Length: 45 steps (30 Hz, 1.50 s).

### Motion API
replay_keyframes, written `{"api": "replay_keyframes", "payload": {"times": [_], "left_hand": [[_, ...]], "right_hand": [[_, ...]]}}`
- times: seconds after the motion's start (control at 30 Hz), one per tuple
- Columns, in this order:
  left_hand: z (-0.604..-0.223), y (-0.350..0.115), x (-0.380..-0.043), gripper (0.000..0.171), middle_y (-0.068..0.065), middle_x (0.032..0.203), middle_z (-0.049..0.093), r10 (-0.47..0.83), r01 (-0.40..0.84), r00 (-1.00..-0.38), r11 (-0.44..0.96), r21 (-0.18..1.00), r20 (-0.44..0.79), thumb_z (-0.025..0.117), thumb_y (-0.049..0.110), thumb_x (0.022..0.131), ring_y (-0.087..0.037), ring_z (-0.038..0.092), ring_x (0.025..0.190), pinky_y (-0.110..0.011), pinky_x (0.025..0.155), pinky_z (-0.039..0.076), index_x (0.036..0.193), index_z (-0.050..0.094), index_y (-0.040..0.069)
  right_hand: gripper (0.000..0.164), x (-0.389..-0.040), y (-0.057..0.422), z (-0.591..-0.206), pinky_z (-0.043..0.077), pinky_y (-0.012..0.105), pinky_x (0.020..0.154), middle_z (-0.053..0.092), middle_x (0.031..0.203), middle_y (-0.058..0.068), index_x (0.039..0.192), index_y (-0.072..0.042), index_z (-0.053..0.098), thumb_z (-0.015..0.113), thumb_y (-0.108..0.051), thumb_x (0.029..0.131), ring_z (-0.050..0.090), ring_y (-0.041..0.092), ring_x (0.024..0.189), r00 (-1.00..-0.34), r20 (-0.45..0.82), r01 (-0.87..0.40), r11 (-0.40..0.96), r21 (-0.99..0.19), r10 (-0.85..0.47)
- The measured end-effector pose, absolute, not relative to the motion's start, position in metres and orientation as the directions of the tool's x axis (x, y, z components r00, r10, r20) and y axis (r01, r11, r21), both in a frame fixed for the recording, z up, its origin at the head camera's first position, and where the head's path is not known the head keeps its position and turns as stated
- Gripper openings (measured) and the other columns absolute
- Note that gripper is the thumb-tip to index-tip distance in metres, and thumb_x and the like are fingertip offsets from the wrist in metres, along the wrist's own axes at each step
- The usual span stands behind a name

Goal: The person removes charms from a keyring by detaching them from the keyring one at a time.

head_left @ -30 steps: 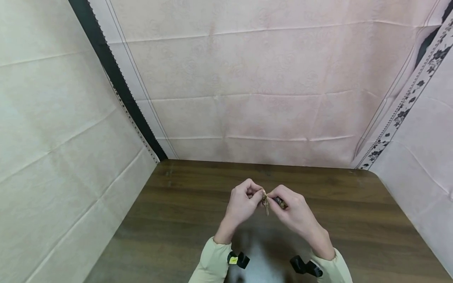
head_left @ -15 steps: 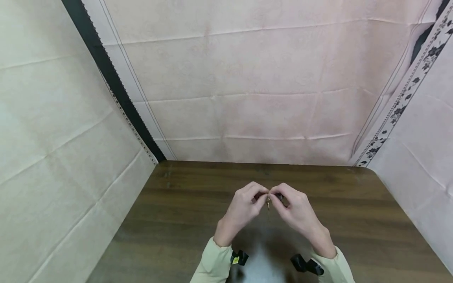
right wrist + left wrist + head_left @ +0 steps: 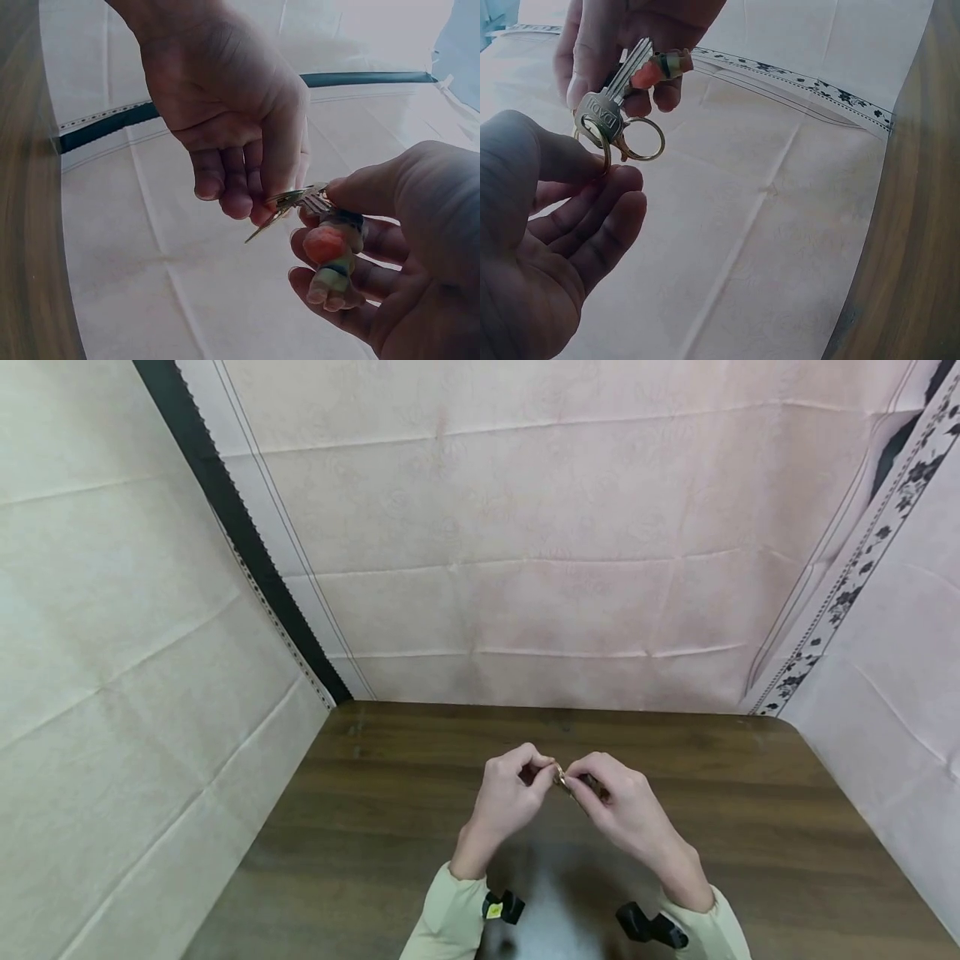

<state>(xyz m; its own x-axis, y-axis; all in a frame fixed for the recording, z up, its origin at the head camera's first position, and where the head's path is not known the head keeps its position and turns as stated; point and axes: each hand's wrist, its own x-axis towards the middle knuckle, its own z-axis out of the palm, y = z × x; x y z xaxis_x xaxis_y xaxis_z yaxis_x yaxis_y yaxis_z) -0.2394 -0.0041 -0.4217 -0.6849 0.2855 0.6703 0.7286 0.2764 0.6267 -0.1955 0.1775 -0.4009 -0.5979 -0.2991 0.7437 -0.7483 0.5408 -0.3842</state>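
Both hands meet over the table in the head view. My left hand (image 3: 506, 797) pinches a gold split ring (image 3: 606, 154) between thumb and fingers. On that ring sits a silver key (image 3: 602, 112), its toothed blade pointing toward the other hand. My right hand (image 3: 626, 802) pinches the keychain's metal part between thumb and index finger. A gold clasp (image 3: 645, 141) with a round loop shows beside the key. A small figurine charm (image 3: 330, 262), coral and pale green, hangs against the right hand's curled fingers. Fingertips hide part of where the metal pieces join.
Below the hands is a dark brown wooden table (image 3: 405, 827). Pale cloth walls (image 3: 525, 527) stand at the back and both sides, and a dark strip (image 3: 247, 527) runs along the left corner. Black wrist cameras (image 3: 651, 925) sit at the sleeves.
The hands came together at the fingertips, then drew slightly apart. The key, which hung down between them, now slants toward the right hand.
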Motion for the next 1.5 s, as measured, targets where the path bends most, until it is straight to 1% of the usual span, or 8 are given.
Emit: {"api": "replay_keyframes", "payload": {"times": [0.23,0.43,0.8,0.97,1.03,1.17,1.27,1.5], "left_hand": [[-0.422,-0.004,-0.239,0.005,-0.004,0.075,0.068,0.260,0.698,-0.716,0.258,0.668,0.647,0.068,0.006,0.091,-0.001,0.052,0.056,-0.016,0.050,0.048,0.087,0.066,0.008],[-0.423,-0.003,-0.239,0.004,-0.007,0.078,0.071,0.243,0.660,-0.751,0.243,0.711,0.614,0.067,0.006,0.091,-0.002,0.054,0.057,-0.018,0.049,0.049,0.088,0.065,0.007],[-0.429,0.000,-0.248,0.006,-0.007,0.079,0.074,0.113,0.589,-0.805,0.277,0.760,0.582,0.068,0.004,0.089,-0.005,0.056,0.058,-0.016,0.049,0.046,0.084,0.065,0.007],[-0.432,-0.015,-0.259,0.006,-0.013,0.079,0.074,0.015,0.460,-0.884,0.198,0.866,0.467,0.070,0.001,0.086,-0.016,0.063,0.053,-0.020,0.048,0.051,0.081,0.067,0.004],[-0.433,-0.020,-0.262,0.004,-0.017,0.080,0.073,0.039,0.395,-0.918,0.144,0.907,0.394,0.070,0.002,0.086,-0.020,0.063,0.052,-0.023,0.047,0.052,0.083,0.067,0.002],[-0.437,-0.027,-0.265,0.005,-0.020,0.083,0.072,0.136,0.315,-0.944,0.108,0.943,0.300,0.069,0.006,0.089,-0.019,0.063,0.054,-0.027,0.051,0.055,0.091,0.069,0.001],[-0.441,-0.028,-0.268,0.006,-0.018,0.083,0.073,0.183,0.295,-0.945,0.118,0.948,0.271,0.068,0.009,0.091,-0.018,0.063,0.056,-0.031,0.053,0.056,0.093,0.070,0.004],[-0.441,-0.029,-0.273,0.006,-0.010,0.083,0.073,0.290,0.301,-0.927,0.200,0.932,0.237,0.065,0.014,0.094,-0.019,0.062,0.058,-0.054,0.063,0.057,0.095,0.070,0.011]], "right_hand": [[0.021,-0.197,0.176,-0.401,0.043,0.016,0.062,0.062,0.084,-0.007,0.092,-0.013,0.067,0.073,0.003,0.081,0.049,0.000,0.071,-0.575,0.759,-0.761,0.539,-0.361,-0.305],[0.021,-0.198,0.176,-0.401,0.044,0.017,0.065,0.064,0.086,-0.008,0.091,-0.013,0.068,0.074,0.004,0.080,0.053,0.002,0.076,-0.568,0.762,-0.759,0.557,-0.338,-0.311],[0.022,-0.199,0.176,-0.405,0.047,0.018,0.061,0.065,0.085,-0.010,0.091,-0.016,0.067,0.075,0.003,0.081,0.054,0.000,0.073,-0.635,0.712,-0.706,0.601,-0.375,-0.301],[0.019,-0.197,0.182,-0.404,0.045,0.019,0.056,0.064,0.081,-0.011,0.091,-0.015,0.067,0.072,0.002,0.084,0.050,-0.002,0.063,-0.675,0.681,-0.680,0.595,-0.428,-0.282],[0.021,-0.197,0.187,-0.404,0.043,0.017,0.055,0.062,0.079,-0.012,0.091,-0.017,0.067,0.072,0.002,0.083,0.048,-0.002,0.061,-0.691,0.672,-0.664,0.601,-0.444,-0.267],[0.024,-0.197,0.194,-0.407,0.041,0.013,0.056,0.060,0.078,-0.015,0.090,-0.020,0.066,0.073,0.002,0.083,0.048,-0.002,0.061,-0.720,0.646,-0.638,0.608,-0.473,-0.253],[0.021,-0.197,0.198,-0.409,0.042,0.014,0.057,0.061,0.080,-0.015,0.091,-0.020,0.066,0.072,0.000,0.085,0.049,-0.001,0.062,-0.741,0.617,-0.626,0.606,-0.491,-0.265],[0.020,-0.203,0.209,-0.416,0.048,0.020,0.059,0.063,0.079,-0.009,0.091,-0.021,0.065,0.071,-0.002,0.087,0.053,-0.001,0.065,-0.780,0.561,-0.592,0.617,-0.518,-0.278]]}}
